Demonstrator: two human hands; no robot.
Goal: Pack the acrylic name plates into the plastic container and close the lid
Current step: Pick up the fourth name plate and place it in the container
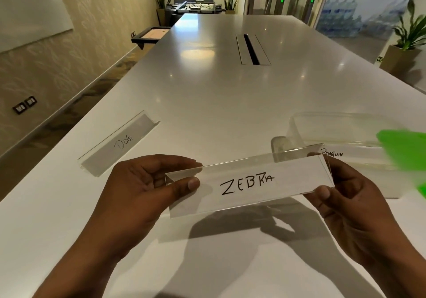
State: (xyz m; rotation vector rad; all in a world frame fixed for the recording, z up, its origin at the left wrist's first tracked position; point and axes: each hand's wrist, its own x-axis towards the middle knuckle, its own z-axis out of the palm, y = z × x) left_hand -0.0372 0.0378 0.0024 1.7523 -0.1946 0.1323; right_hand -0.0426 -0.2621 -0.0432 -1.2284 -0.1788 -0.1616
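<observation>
Left hand [147, 182] and right hand [343, 198] pinch the ZEBRA name plate [249, 187]. DOG plate [119, 143] sits ten o'clock, plastic container [334, 131] two o'clock.

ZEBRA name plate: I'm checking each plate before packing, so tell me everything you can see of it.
The ZEBRA name plate is a folded clear acrylic holder with a white insert, ZEBRA handwritten in black. It is held above the white table, lettering facing the camera, its right end slightly higher. The left hand pinches its left end, thumb on the front; the right hand pinches its right end likewise. The clear plastic container sits beyond its right end.
</observation>
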